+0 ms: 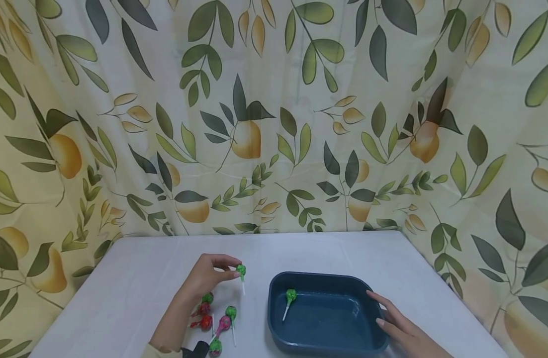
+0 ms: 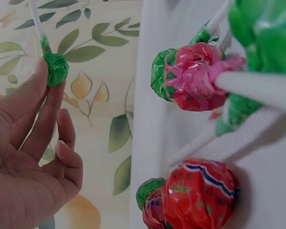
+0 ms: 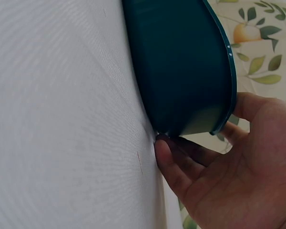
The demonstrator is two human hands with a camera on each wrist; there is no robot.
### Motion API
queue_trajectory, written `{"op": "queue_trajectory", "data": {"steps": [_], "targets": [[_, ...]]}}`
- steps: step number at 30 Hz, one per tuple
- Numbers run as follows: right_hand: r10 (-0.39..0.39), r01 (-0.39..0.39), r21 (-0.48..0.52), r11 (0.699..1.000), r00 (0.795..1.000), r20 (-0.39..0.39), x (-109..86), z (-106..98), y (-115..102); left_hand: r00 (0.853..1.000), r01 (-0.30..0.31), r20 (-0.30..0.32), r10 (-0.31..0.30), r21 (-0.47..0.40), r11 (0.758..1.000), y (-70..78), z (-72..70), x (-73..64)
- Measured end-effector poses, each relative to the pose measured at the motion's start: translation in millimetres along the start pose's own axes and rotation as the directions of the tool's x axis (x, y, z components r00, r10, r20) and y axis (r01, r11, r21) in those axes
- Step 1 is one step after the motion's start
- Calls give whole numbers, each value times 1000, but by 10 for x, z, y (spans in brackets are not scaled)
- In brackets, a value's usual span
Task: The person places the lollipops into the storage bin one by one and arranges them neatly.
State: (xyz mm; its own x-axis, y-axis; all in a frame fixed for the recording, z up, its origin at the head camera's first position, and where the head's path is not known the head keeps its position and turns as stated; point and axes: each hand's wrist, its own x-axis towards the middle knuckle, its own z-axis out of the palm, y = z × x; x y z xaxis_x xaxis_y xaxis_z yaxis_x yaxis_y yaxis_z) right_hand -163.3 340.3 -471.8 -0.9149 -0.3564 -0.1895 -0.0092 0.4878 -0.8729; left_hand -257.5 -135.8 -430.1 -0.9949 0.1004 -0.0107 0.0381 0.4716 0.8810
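Note:
My left hand [image 1: 210, 274] pinches a green-wrapped lollipop [image 1: 241, 270] by its round head between thumb and fingertips, its white stick hanging down. In the left wrist view, that lollipop [image 2: 56, 68] sits at the fingertips, while the other fingers curl loosely. It is raised to the left of a dark blue tub [image 1: 327, 347]. Against the tub's right side rests my right hand [image 1: 401, 325], fingers spread along the rim and outer wall. Inside the tub, toward the left, lies another green lollipop [image 1: 291, 295].
Several lollipops lie in a loose group below the left forearm, among them a red one [image 1: 206, 322], a pink one [image 1: 224, 323] and a green one [image 1: 230, 312]. White cloth covers the table [image 1: 131, 278]. A leaf-patterned curtain [image 1: 274, 189] hangs behind and beside it.

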Motion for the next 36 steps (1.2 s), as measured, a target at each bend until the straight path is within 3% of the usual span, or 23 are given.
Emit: {"op": "queue_trajectory", "data": {"steps": [14, 27, 36], "targets": [[3, -3, 4, 1000, 1000, -10, -22, 10, -20, 994, -88, 54, 91, -42, 995, 150, 104, 27], [25, -25, 10, 1000, 1000, -15, -34, 22, -24, 971, -192, 123, 206, -121, 974, 294, 304, 76], [43, -43, 2, 999, 999, -25, -27, 29, -42, 972, -192, 118, 205, -111, 975, 407, 476, 106]]}}
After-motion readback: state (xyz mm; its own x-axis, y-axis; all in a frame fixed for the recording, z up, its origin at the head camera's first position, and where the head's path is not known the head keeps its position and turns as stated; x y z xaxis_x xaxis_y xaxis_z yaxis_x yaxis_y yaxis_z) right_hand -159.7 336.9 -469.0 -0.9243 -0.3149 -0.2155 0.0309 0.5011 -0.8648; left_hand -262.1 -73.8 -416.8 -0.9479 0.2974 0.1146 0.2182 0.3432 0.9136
